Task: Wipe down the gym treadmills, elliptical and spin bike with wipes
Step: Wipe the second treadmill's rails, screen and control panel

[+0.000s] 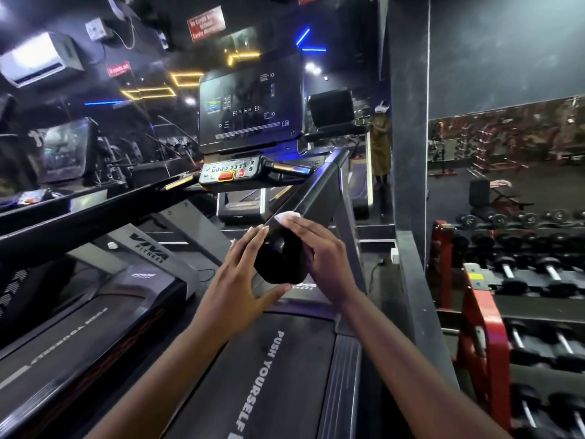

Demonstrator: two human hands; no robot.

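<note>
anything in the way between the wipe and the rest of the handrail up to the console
Nothing visible: the right hand presses the wipe on the handrail, which runs bare up to the console.

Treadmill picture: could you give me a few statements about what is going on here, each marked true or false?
1. The right hand presses a white wipe onto the treadmill's handrail. True.
2. The screen plays a bright video. False: it is dark, with faint icons.
3. Dumbbells sit on a red rack at the right. True.
4. The left hand holds a spray bottle. False: it touches the handrail's end and holds nothing else.
5. The belt reads "PUSH YOURSELF". True.
</note>
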